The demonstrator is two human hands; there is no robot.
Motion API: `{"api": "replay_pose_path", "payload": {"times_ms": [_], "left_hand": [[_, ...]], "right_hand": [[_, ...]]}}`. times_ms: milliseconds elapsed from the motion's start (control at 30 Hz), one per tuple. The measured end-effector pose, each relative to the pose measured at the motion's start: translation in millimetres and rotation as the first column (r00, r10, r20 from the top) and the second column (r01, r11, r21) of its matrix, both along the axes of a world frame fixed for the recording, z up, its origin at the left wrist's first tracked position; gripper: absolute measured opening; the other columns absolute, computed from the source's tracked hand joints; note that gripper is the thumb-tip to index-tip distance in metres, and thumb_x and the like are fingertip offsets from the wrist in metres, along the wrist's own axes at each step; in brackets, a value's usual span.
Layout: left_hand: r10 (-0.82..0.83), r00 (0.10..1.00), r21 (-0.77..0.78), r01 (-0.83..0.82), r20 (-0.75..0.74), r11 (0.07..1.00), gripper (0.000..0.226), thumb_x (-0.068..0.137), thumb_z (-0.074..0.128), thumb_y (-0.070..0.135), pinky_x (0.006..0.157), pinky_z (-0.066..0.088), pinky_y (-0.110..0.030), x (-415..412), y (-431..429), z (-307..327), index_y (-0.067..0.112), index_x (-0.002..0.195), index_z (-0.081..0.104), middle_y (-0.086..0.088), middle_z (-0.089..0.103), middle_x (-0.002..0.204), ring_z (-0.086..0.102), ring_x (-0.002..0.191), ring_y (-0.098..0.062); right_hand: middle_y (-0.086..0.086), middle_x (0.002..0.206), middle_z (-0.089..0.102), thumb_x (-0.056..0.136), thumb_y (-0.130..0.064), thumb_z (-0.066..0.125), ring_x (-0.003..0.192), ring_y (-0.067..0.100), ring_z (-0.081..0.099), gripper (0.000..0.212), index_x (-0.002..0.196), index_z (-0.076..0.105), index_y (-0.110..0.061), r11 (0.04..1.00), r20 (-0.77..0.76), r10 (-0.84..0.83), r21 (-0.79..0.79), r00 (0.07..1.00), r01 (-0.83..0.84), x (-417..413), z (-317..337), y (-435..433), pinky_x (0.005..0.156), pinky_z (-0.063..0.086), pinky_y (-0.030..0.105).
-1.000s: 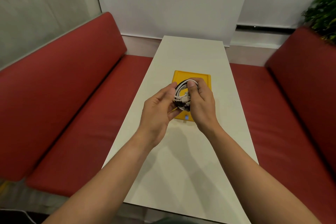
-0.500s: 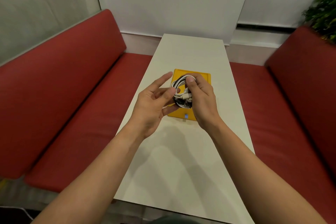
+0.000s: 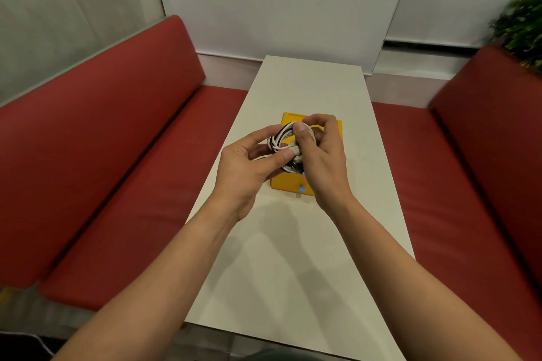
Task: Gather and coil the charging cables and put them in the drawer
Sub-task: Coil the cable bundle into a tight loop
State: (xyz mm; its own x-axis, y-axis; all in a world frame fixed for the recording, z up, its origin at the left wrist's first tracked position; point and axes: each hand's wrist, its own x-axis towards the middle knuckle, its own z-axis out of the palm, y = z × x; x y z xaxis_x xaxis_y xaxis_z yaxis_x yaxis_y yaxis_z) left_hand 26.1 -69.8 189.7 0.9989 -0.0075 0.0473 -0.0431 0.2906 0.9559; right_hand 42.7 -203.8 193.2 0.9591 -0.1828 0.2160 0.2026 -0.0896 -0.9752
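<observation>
The cables (image 3: 284, 142) are white and black. They are wound into one small round bundle. The bundle is up in the air, held between two hands, and does not touch the surface (image 3: 308, 258).

The left hand (image 3: 249, 168) holds the bundle from the left side. Its fingers (image 3: 265, 133) are curled round the far side of the loops, and its thumb lies flat across the near side. The right hand (image 3: 321, 155) holds the bundle from the right side. Its thumb presses down on the top of the loops. Its other fingers (image 3: 321, 121) are bent round behind them. So both hands are clamped on the cables.

Under the hands lies a flat yellow box (image 3: 286, 184) on the long white surface. The hands hide its middle. A small blue mark (image 3: 301, 189) sits near its close edge.

A red bench (image 3: 117, 155) runs along the left side of the surface. Another red bench (image 3: 469, 184) runs along the right. A green plant (image 3: 522, 23) peeks in at the top right corner, and it looks blurry.
</observation>
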Motion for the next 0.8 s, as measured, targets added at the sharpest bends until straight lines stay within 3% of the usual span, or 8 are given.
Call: {"api": "replay_pose_path", "payload": {"times_ms": [100, 233, 333, 467, 633, 800], "left_hand": [[0.062, 0.998, 0.019, -0.062, 0.018, 0.998, 0.044, 0.08, 0.083, -0.002, 0.082, 0.062, -0.036, 2.2, -1.6, -1.8, 0.025, 0.114, 0.077, -0.012, 0.079, 0.098, 0.076, 0.09, -0.022], [0.124, 0.992, 0.001, -0.124, 0.037, 0.992, 0.042, 0.081, 0.083, -0.003, 0.083, 0.063, -0.038, 5.2, 1.9, -1.6, 0.021, 0.114, 0.077, -0.008, 0.078, 0.09, 0.076, 0.085, -0.022], [0.156, 0.987, 0.002, -0.156, 0.044, 0.988, 0.041, 0.081, 0.082, -0.005, 0.082, 0.064, -0.036, 7.9, 6.0, -0.7, 0.019, 0.114, 0.077, -0.008, 0.078, 0.089, 0.075, 0.083, -0.019], [0.178, 0.983, 0.034, -0.179, 0.037, 0.983, 0.041, 0.079, 0.083, -0.005, 0.079, 0.062, -0.031, 11.6, 7.7, -2.0, 0.017, 0.112, 0.076, -0.006, 0.078, 0.091, 0.073, 0.081, -0.015], [0.152, 0.988, 0.037, -0.152, -0.011, 0.988, 0.038, 0.079, 0.083, -0.006, 0.081, 0.064, -0.035, 14.6, 7.5, -2.3, 0.016, 0.109, 0.073, -0.005, 0.078, 0.088, 0.075, 0.079, -0.015], [0.085, 0.992, 0.033, -0.082, -0.088, 0.996, 0.034, 0.082, 0.08, -0.005, 0.075, 0.06, -0.029, 19.2, 9.0, -1.9, 0.016, 0.107, 0.069, -0.012, 0.077, 0.098, 0.076, 0.084, -0.017]], "right_hand": [[0.003, 0.098, 0.072, 0.103, -0.038, 0.059, 0.086, 0.01, 0.07, 0.019, 0.107, 0.061, -0.019, 1.0, 0.02, -0.018, 0.014, 1.0, 0.018, 1.1, 0.8, -1.0, 0.071, 0.058, 0.026], [0.0, 0.116, 0.072, 0.102, -0.035, 0.061, 0.106, 0.016, 0.07, 0.029, 0.127, 0.063, -0.021, 0.981, -0.016, 0.188, 0.059, 0.982, -0.186, 0.3, -1.5, -9.9, 0.081, 0.06, 0.031], [-0.003, 0.129, 0.069, 0.101, -0.023, 0.063, 0.109, 0.018, 0.07, 0.036, 0.136, 0.062, -0.03, 0.961, -0.021, 0.278, 0.015, 0.96, -0.278, -0.7, -1.3, -18.1, 0.085, 0.061, 0.034], [0.003, 0.128, 0.068, 0.1, -0.009, 0.064, 0.104, 0.019, 0.073, 0.04, 0.133, 0.064, -0.03, 0.965, -0.007, 0.256, 0.055, 0.967, -0.255, -2.0, -1.9, -20.2, 0.081, 0.06, 0.026], [-0.002, 0.121, 0.074, 0.095, -0.01, 0.071, 0.097, 0.014, 0.075, 0.04, 0.133, 0.067, -0.023, 0.98, -0.036, 0.193, 0.057, 0.98, -0.191, 0.3, -7.0, -21.3, 0.081, 0.061, 0.026], [0.0, 0.12, 0.075, 0.088, -0.018, 0.079, 0.11, 0.017, 0.073, 0.039, 0.127, 0.073, -0.017, 0.954, -0.117, 0.191, 0.257, 0.975, -0.156, 2.6, -14.4, -19.6, 0.088, 0.059, 0.029]]}}
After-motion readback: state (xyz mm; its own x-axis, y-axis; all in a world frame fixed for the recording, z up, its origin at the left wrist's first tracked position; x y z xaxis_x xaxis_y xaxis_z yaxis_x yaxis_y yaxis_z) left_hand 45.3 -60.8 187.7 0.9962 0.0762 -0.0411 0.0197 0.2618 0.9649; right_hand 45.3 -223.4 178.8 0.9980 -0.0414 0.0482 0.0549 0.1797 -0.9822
